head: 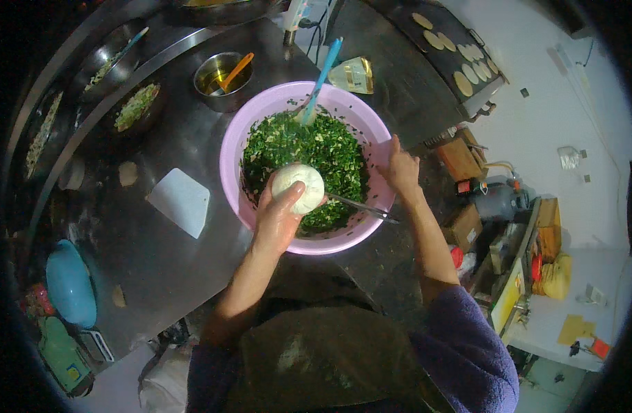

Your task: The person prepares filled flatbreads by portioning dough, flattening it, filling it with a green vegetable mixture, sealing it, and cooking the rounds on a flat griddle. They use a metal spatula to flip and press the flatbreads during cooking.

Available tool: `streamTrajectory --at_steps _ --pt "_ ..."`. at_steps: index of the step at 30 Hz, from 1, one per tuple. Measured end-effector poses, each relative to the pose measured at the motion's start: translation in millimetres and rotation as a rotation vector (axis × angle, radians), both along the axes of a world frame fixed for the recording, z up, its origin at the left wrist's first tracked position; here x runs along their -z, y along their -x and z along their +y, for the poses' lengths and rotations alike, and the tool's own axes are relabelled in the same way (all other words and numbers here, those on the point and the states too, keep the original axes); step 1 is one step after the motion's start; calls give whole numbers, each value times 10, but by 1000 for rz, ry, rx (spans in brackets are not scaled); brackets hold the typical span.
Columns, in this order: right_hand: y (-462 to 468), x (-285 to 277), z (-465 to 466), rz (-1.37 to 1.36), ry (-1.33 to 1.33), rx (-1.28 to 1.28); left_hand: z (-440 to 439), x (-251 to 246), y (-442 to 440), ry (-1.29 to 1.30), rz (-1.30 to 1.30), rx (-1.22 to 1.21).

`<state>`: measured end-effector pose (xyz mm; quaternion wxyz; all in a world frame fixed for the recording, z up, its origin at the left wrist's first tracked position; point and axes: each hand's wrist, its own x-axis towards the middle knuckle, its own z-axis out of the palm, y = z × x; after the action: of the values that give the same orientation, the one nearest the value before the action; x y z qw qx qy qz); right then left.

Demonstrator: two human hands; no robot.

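A smooth white ball of dough (301,192) rests in my left hand (279,211), the thumb pressed across its front. It hangs over a pink plastic basin (232,165) filled with chopped green leaves mixed with small pale-yellow bits (336,144). At the basin's right rim, my right hand (402,170) grips the edge, its thumb on the inner side. A blue-handled spatula (323,77) stands in the filling against the far rim. Beneath the dough a metal utensil handle (370,208) slants out over the near right rim; its other end is hidden.
Left of the basin lies a white dough scraper (184,201). Behind is a metal bowl of oil (198,82) with an orange-handled utensil (238,69). Flat dough rounds (465,75) lie on a griddle (414,38), upper right. A blue bowl (70,284) sits at the table's left.
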<state>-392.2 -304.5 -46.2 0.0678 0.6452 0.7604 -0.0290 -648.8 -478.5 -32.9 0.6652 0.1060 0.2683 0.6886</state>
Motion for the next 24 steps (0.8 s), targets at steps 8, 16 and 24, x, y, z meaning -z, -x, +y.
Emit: streamTrajectory --at_steps 8,16,24 --pt "-228 -215 170 390 -32 208 -78 0 70 6 7 -45" --pt "-227 -78 -105 842 -253 33 51 -48 -178 -17 -34 11" --pt "-336 -46 124 665 -172 44 224 -150 -641 -40 16 30"
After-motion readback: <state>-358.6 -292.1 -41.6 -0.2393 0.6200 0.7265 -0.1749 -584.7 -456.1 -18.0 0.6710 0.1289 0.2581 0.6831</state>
